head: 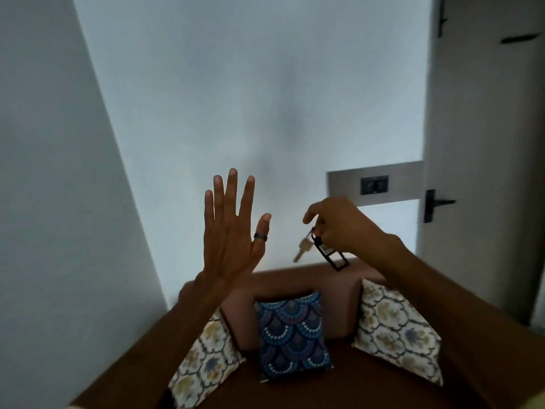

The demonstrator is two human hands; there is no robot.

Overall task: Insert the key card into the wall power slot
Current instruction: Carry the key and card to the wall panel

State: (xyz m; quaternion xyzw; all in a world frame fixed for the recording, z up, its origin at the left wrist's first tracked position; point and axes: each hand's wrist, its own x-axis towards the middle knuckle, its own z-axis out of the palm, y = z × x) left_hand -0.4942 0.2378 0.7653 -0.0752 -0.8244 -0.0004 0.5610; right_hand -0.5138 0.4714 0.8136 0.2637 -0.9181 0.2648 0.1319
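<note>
Both forearms enter from the bottom edge, about 7 and 4 o'clock, over a brown sofa [295,391]. Three cushions lean on its backrest: cream floral cushion [206,361] at 7 o'clock, blue scallop-pattern cushion [292,338] at 6 o'clock, second cream floral cushion [398,329] at 5 o'clock. Left hand [228,231] is up just left of centre, back to the camera, fingers spread wide, holding nothing; dark ring [260,237] on one finger. Right hand [339,225] sits right of centre, about 4 o'clock, fingers curled down and pinching the top of a black key tag [331,255], which hangs tilted below the fist. Brass-coloured key [302,250] dangles off the same bunch, just left of the tag, blurred. Tag is in the air, not touching the wall. Behind, at 3 o'clock from centre, a grey wall plate [407,184] carries a black switch unit [374,185]; cannot tell whether it holds a card slot. It sits above and right of the right hand, apart from the tag. Farther right, a pale door [486,143] with a black lever handle [436,204]. White wall [236,98] fills the rest.
</note>
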